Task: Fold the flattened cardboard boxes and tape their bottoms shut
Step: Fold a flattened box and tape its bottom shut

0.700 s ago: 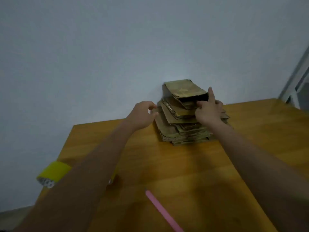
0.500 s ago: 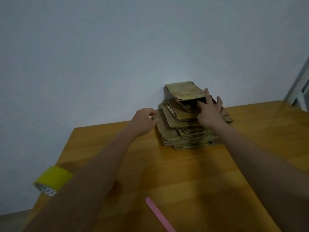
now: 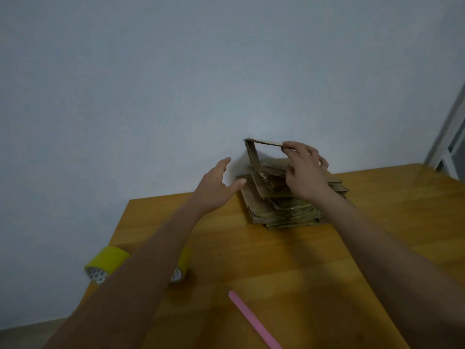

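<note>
A stack of flattened brown cardboard boxes (image 3: 281,210) lies on the wooden table (image 3: 276,260) against the wall. My right hand (image 3: 305,170) pinches the top box (image 3: 254,157) by its right edge and holds it lifted, partly opened into a frame shape above the stack. My left hand (image 3: 217,183) hovers just left of the stack with fingers spread, touching nothing. Two yellow tape rolls, one (image 3: 107,263) at the table's left edge and one (image 3: 182,265) partly hidden behind my left forearm, lie on the table.
A pink stick-like tool (image 3: 254,323) lies on the near part of the table. The grey wall stands right behind the stack. A pale door or window frame (image 3: 450,137) rises at the far right. Bare tabletop stretches between the stack and me.
My right hand has raised the top box off the stack and it has opened up. My left hand went from loosely curled to spread open beside the stack.
</note>
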Tool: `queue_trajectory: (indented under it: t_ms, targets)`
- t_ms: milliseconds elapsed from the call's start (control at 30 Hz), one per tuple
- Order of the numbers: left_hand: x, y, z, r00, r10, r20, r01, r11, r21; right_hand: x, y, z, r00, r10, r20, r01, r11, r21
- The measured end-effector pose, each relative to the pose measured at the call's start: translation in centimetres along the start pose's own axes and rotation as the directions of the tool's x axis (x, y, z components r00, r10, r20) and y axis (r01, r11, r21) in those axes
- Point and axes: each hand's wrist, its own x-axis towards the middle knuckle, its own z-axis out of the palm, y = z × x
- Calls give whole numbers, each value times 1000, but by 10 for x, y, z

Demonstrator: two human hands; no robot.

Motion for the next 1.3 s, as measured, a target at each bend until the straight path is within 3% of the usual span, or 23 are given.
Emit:
queue_trajectory:
  t_ms: [233,433,700,933,1133,1300]
  targets:
    - [-69,16,-47,987,137,-86,-144,987,-78,-47,-51,-38,987,-155,-35,159,958,240]
    - [-141,23,-76,980,161,-113,-170,983,-70,-103,-93,-66,983,-174,56,133,893,431]
    - [-221,-6,-91,998,67,-19,-68,995,-75,-167,-126,-65,908,-180,377,-119,754,646]
    - [-264,-35,-83,1000,9,-16,-11,993,-120,-194,-142,-39,840,-162,518,-271,703,658]
    - [-270,-47,-71,1000,-2,-24,-1,989,-145,-203,-141,-17,878,-154,454,-235,686,688]
    - [-262,-51,-65,995,41,-91,-48,997,-68,-213,-124,4,985,9,170,-140,611,780]
